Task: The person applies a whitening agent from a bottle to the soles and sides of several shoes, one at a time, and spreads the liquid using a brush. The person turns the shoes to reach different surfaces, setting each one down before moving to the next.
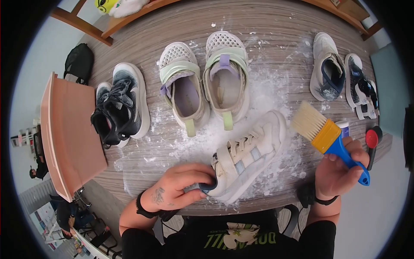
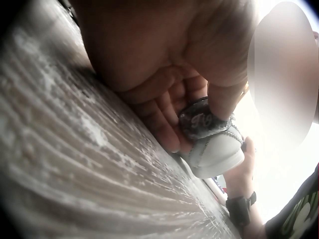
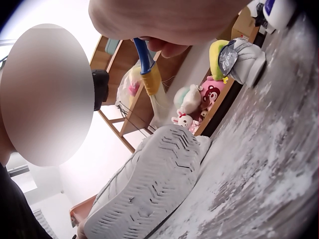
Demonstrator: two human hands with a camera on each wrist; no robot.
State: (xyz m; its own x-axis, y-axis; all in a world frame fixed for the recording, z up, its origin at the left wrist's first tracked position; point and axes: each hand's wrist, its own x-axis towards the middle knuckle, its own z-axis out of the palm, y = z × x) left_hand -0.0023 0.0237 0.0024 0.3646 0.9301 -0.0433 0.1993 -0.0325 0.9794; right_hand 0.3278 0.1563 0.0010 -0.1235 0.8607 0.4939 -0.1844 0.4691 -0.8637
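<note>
My left hand (image 1: pixel 179 190) grips a white sneaker (image 1: pixel 252 155) by the heel, fingers in its opening and thumb outside. In the left wrist view a dark heel patch (image 2: pixel 199 119) with pale lettering shows beside the thumb. The shoe leans on its side with the toe pointing away to the right, and its zigzag-treaded sole (image 3: pixel 149 194) faces the right wrist camera. My right hand (image 1: pixel 338 172) holds a flat paintbrush (image 1: pixel 325 136) by its blue handle. Its pale bristles point up and left, just right of the shoe's toe.
White powder (image 1: pixel 269 97) is spread over the wood-grain table. Two pale slip-on shoes (image 1: pixel 224 73) stand behind, dark sneakers (image 1: pixel 125 103) at left by a pink bin (image 1: pixel 71 134). At right are another white sneaker (image 1: pixel 323 52), a sandal (image 1: pixel 355 82) and a red-and-black round-headed tool (image 1: pixel 371 138).
</note>
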